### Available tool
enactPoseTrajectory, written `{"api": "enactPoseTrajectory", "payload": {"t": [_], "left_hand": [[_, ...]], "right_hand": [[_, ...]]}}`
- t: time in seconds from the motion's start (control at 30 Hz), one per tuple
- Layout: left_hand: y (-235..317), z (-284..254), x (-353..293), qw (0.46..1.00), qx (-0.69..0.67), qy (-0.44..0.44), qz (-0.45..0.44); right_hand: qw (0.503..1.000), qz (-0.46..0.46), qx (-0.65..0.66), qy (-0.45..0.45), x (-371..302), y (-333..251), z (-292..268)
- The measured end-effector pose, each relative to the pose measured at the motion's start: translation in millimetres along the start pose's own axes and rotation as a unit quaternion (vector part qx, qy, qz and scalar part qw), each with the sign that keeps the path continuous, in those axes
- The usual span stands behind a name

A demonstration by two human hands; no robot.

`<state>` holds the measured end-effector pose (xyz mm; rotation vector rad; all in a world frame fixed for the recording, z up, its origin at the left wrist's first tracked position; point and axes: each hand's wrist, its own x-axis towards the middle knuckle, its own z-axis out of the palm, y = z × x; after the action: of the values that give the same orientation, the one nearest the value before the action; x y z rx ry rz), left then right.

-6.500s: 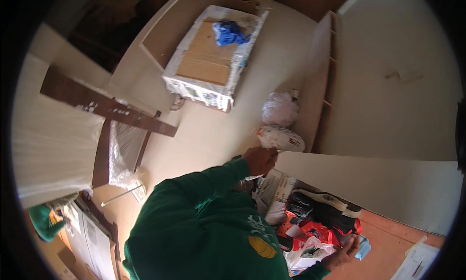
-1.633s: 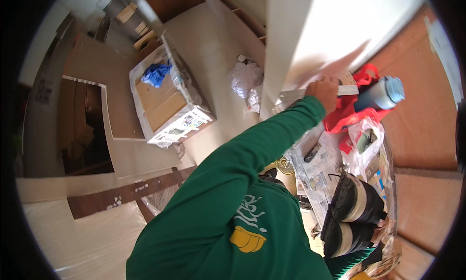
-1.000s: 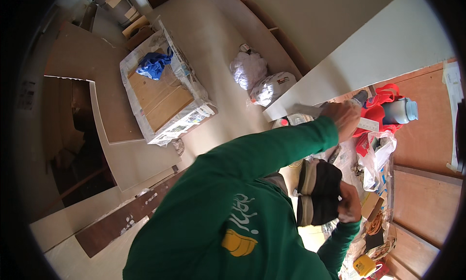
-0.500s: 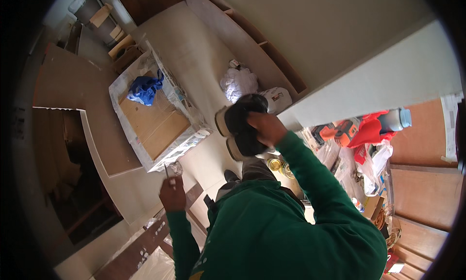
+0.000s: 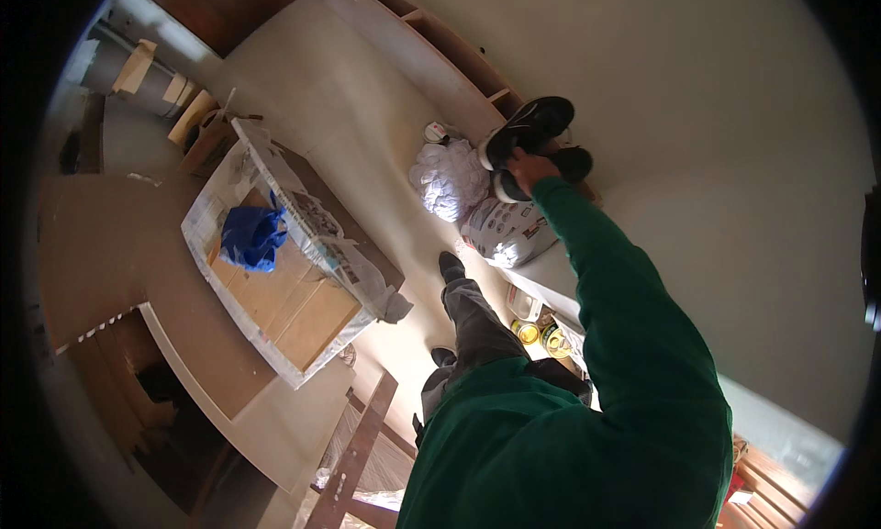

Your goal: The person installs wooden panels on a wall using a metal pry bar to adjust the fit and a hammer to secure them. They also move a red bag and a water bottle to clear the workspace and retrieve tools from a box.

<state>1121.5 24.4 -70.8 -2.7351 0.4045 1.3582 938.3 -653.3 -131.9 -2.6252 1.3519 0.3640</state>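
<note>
In the head view, holding a pair of dark shoes (image 5: 543, 121) in the right hand (image 5: 532, 170), with a white bundle (image 5: 448, 178) left of it and a printed bag (image 5: 507, 231) just below. Already grasped, not yet released; cannot tell the state of the left hand, out of sight.

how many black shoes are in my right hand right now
2: the upper shoe, farther up the picture, and the lower shoe, partly covered by the right hand. No third shows there.
</note>
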Motion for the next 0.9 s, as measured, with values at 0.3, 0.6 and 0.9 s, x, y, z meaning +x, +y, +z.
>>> {"api": "enactPoseTrajectory", "payload": {"t": [0.3,0.6,0.9], "left_hand": [[148.2,-43.7,40.2,0.999,0.003,-0.052,0.015],[43.8,-96.9,26.5,0.997,0.058,-0.05,-0.012],[50.0,-128.8,111.9,0.984,0.108,0.006,0.144]], "right_hand": [[0.985,0.155,0.003,-0.076,11.3,116.3,105.9],[0.959,0.264,0.101,-0.026,25.2,81.9,134.9],[0.982,0.181,-0.046,0.007,-7.3,-180.2,175.4]]}}
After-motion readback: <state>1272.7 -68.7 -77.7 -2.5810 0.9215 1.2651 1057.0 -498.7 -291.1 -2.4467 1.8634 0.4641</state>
